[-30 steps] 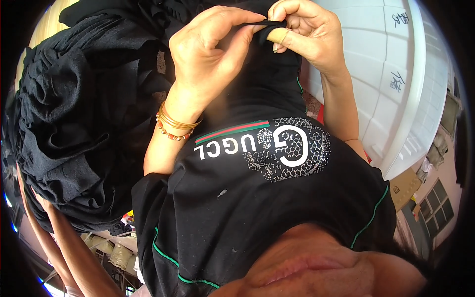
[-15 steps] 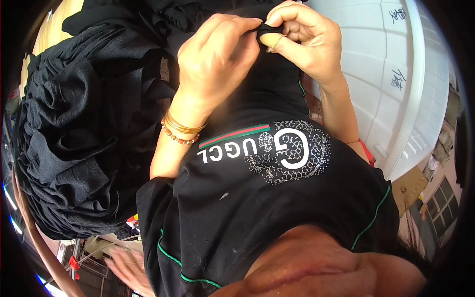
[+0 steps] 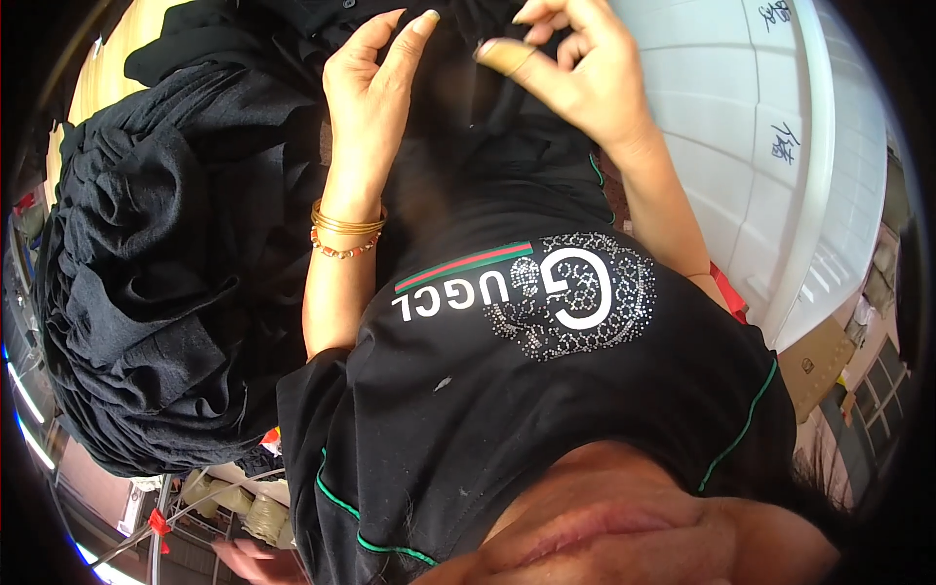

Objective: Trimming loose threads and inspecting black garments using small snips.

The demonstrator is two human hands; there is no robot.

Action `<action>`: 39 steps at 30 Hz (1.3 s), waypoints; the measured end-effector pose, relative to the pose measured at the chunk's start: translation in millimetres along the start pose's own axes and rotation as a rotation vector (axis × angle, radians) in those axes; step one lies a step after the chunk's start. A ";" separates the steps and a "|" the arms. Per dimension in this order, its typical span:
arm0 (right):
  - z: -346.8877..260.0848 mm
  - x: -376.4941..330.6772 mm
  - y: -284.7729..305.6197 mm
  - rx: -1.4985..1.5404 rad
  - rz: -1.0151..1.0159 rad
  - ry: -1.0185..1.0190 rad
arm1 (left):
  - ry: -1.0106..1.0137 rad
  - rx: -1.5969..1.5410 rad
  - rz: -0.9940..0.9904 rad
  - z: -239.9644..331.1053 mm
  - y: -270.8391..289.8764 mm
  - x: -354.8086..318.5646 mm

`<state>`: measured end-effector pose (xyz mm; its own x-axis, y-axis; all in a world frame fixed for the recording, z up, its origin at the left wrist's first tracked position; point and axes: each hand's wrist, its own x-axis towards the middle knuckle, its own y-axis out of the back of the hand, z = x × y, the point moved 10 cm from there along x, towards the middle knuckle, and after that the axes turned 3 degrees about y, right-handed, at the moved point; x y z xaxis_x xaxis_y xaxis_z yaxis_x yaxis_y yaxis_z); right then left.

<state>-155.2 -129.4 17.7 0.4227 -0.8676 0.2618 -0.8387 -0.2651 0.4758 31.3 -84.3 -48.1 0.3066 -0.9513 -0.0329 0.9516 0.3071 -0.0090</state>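
Facing each other near the top of our view, our left hand (image 3: 369,93) and right hand (image 3: 595,93) stand well apart over black cloth (image 3: 463,102). On the left the grip is spread, with a gap between the tips of thumb and forefinger; on the right it is spread too, the thumb pointing inward below half-curled fingers. The dark cloth shows through and between both, and we cannot tell whether any fingertip touches it. A tan wrap (image 3: 509,60) covers the end of our right thumb. On our left wrist we wear gold bangles (image 3: 347,224) just beside a beaded bracelet (image 3: 341,251). To our left rises a heap of crumpled black fabric (image 3: 175,234), with a pale wood-toned surface (image 3: 117,73) showing past it. To our right, just beside the forearm, is a large white container (image 3: 731,107), dark marks written on its wall, and below that a cardboard box (image 3: 819,366). Our black shirt (image 3: 575,409) has green piping and a studded print. At lower left we see another person's blurred hand (image 3: 258,561).
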 end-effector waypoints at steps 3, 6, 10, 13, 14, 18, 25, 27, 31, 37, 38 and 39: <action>-17.0 0.9 -18.1 -0.298 -0.064 -0.038 | -0.010 0.026 -0.022 5.8 -5.1 -2.1; -2.4 0.1 -7.6 -0.372 0.036 0.166 | -0.037 0.152 -0.036 19.5 -23.4 -0.3; 52.7 -3.9 -7.2 0.202 -0.038 -0.224 | 0.001 0.352 0.065 10.5 2.0 3.8; 80.6 -14.1 -1.4 0.678 -0.029 -0.384 | 0.008 0.096 0.054 2.6 14.5 11.8; 81.8 -15.1 8.3 0.739 0.032 -0.422 | 0.031 -0.024 0.033 1.2 15.2 13.6; 86.2 -12.0 40.1 0.940 0.079 -0.337 | 0.079 -0.214 -0.124 5.8 16.9 16.2; 26.5 3.7 76.2 0.018 0.255 0.150 | 0.096 -0.254 -0.131 3.3 19.5 14.1; 6.3 5.6 78.7 -0.117 0.255 0.167 | 0.030 -0.217 -0.110 15.5 13.4 11.7; -71.3 1.4 58.1 -0.366 0.081 0.723 | -0.040 -0.187 -0.098 42.1 1.5 8.4; -116.8 -24.6 12.1 -0.557 -0.260 0.919 | -0.420 0.362 -0.140 114.2 -36.9 -16.6; -119.8 -25.7 10.5 -0.572 -0.277 0.925 | -0.412 0.338 -0.176 116.9 -42.7 -18.4; -119.8 -24.4 11.6 -0.552 -0.264 0.984 | -0.403 0.314 -0.211 117.9 -47.7 -19.7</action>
<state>-134.1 -60.9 117.4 0.8502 -0.0462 0.5244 -0.5229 0.0412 0.8514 -18.0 -83.6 70.8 0.0328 -0.9457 0.3234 0.9342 0.1440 0.3264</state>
